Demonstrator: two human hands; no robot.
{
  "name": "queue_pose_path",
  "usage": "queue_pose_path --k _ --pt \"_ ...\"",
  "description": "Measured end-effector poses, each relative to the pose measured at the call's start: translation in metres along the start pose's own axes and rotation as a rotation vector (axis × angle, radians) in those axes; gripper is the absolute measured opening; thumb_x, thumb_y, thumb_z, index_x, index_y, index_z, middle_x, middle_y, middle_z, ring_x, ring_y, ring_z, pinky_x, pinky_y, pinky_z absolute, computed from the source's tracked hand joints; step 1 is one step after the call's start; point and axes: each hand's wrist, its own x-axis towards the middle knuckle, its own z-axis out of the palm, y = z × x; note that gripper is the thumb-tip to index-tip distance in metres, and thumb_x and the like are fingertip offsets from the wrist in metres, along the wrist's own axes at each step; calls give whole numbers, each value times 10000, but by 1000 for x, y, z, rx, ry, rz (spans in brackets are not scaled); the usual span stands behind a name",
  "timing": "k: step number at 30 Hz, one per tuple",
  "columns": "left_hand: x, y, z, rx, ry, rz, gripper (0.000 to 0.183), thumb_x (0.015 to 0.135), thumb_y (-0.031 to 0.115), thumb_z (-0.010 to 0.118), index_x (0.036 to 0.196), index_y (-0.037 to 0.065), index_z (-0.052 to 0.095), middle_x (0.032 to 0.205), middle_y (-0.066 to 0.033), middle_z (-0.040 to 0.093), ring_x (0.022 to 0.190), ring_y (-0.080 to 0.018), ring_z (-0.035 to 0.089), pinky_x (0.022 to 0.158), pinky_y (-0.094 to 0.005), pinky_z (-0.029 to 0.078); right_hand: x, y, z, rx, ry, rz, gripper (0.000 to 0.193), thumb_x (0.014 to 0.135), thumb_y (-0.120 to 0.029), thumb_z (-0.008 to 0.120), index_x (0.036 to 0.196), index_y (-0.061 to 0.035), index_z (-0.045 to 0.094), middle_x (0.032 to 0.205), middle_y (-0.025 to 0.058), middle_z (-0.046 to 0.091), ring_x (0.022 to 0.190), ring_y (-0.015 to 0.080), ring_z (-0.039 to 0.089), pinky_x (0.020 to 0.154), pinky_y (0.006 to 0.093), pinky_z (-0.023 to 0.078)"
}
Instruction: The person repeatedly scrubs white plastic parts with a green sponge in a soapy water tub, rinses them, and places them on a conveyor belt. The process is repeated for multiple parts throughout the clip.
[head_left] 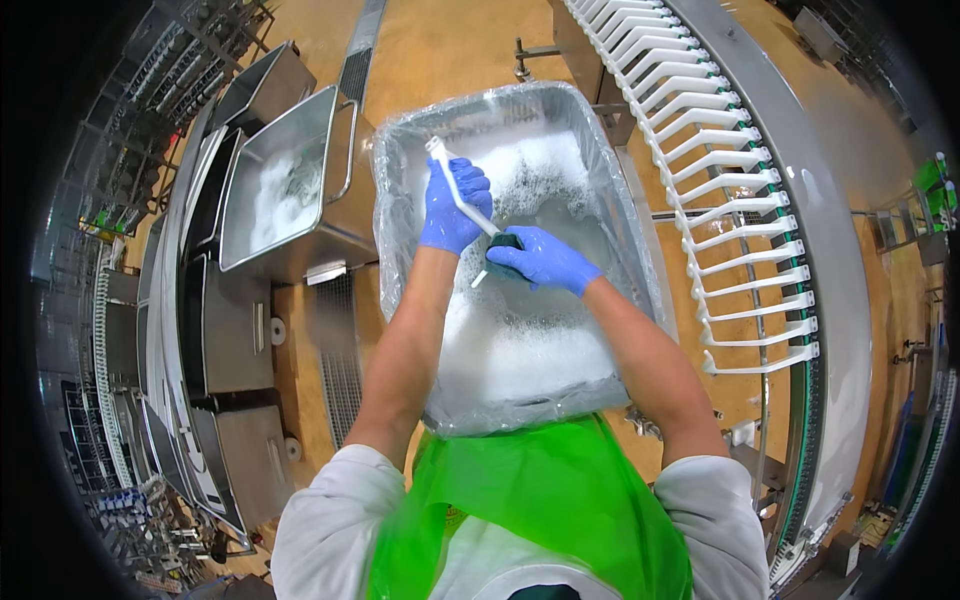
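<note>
My left hand (455, 212), in a blue glove, is closed round a bent white plastic bar (474, 212) with a small fitting at its upper end. In my right hand (555, 262), gloved in the same blue, is a dark green scouring pad (506, 241), pressed around the bar's lower part. A thin white tip shows below the pad. Both hands are over a tub lined with clear plastic (388, 170), which holds foamy water (520, 345). The right fingertips are partly hidden behind the pad.
To the right, a long rack (808, 290) carries a row of similar white bars (740, 205). A metal bin (335, 165) with suds stands on the left, near dark-sided metal carts (235, 330). A floor grate (338, 350) runs between them and the tub.
</note>
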Motion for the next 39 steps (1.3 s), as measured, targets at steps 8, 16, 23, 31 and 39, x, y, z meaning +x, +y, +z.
queue_pose_path --k 8,16,23,31,39 --pt "-11 8 35 -116 82 96 371 928 405 539 704 117 470 624 8 379 548 -107 376 495 -238 347 -17 -15 -12 197 97 -228 319 922 -261 590 1102 -7 655 725 27 606 543 87 539 491 232 447" --pt "16 -8 67 270 -79 -232 237 896 318 527 1039 129 520 739 12 442 676 -135 417 587 -295 396 -31 -10 21 540 529 -497 438 996 -453 437 914 -53 593 760 134 674 467 147 591 379 247 426" --pt "53 -96 150 1666 -332 -801 438 940 268 551 1271 -19 535 1051 -121 670 715 -122 627 577 -270 518 -132 20 35 -453 764 -33 359 935 -388 522 846 -69 659 757 142 663 680 275 657 637 409 511" --pt "-2 -322 177 2363 -1074 -120 477 934 214 549 1364 88 386 767 -196 649 706 -362 646 653 -444 499 -136 87 49 -602 641 191 227 816 -232 557 890 -109 733 941 172 697 843 348 679 733 452 526" --pt "8 -444 141 2241 -1062 -69 424 897 172 564 1316 135 506 726 -143 648 625 -253 654 611 -380 495 -43 151 61 -579 915 -385 382 899 -212 532 1259 -98 586 1204 167 626 1066 350 612 864 457 485"
